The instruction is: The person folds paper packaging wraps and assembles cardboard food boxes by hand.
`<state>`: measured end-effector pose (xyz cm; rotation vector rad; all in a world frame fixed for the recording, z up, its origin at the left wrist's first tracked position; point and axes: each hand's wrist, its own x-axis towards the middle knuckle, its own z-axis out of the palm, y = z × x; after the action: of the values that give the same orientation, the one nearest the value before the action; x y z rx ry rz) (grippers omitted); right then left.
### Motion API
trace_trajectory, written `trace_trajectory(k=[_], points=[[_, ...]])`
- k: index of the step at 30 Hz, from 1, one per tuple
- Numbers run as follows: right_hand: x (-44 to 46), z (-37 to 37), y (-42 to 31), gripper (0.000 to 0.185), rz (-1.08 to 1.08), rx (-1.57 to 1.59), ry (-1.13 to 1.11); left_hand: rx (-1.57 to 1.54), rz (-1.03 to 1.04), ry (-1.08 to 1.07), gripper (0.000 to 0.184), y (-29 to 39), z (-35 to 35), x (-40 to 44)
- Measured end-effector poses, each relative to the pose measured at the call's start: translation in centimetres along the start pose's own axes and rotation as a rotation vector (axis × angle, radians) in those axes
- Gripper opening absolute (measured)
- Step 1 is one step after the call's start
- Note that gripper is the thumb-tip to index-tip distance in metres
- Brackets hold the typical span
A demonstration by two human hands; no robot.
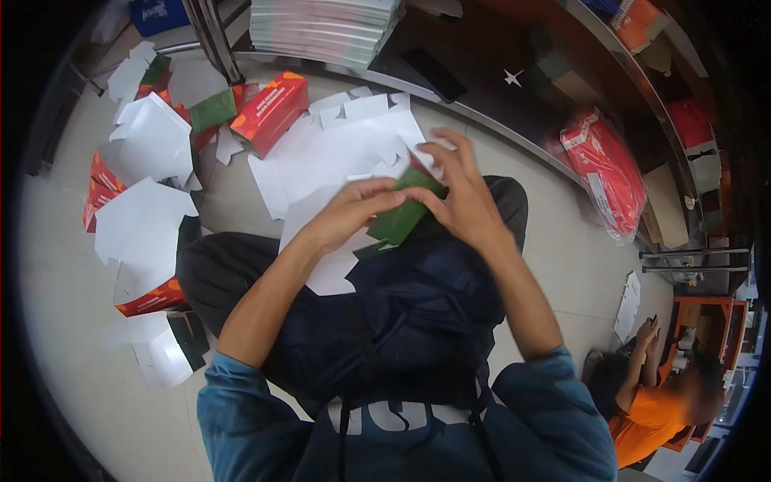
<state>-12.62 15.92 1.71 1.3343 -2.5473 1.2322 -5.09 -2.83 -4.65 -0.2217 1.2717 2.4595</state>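
A partly folded cardboard box [399, 218], green on the panel facing me, is held above my lap. My left hand [351, 210] pinches its left edge, thumb on the green panel. My right hand [462, 193] grips the upper right side, with its thumb on the green and its other fingers curved over the white and red flaps. Flat white cardboard blanks [321, 153] lie on the floor just beyond both hands. Past them a red folded box [273, 112] with printed lettering rests on its side.
Opened red-and-white boxes [152, 145] are scattered on the floor at left. A stack of flat sheets [321, 28] and a dark phone [434, 74] are on the dark shelf ahead. A red plastic-wrapped pack [604, 173] is at right. A person in orange [654, 418] sits at lower right.
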Motion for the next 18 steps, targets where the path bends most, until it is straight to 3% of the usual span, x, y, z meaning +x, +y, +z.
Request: trace_trajectory(k=[2, 4, 5, 9, 12, 14, 18], points=[[-0.3, 1.9, -0.7, 0.051, -0.126, -0.037, 0.353, 0.197, 0.281, 0.161, 0.023, 1.5, 0.0, -0.4], [-1.2, 3.9, -3.1, 0.061, -0.242, -0.054, 0.127, -0.045, 0.503, 0.303, 0.021, 4.3, 1.5, -1.8], [-0.8, 5.3, -3.9, 0.06, -0.27, -0.066, 0.126, -0.203, 0.592, 0.414, 0.022, 5.1, 2.2, -1.7], [1.7, 7.7, -3.9, 0.058, -0.333, -0.066, 0.264, -0.213, 0.691, 0.417, 0.026, 4.2, -1.2, -2.3], [3.6, 6.8, -4.0, 0.056, -0.448, -0.025, 0.297, -0.366, 0.765, 0.478, 0.026, 6.3, 2.6, -3.1], [4.0, 6.4, -3.5, 0.046, -0.391, 0.156, 0.197, -0.229, 0.791, 0.449, 0.024, 5.9, 1.6, -3.0], [3.9, 4.7, -3.8, 0.042, -0.427, 0.203, 0.01, -0.081, 0.808, 0.392, 0.021, 5.4, -1.2, -3.1]])
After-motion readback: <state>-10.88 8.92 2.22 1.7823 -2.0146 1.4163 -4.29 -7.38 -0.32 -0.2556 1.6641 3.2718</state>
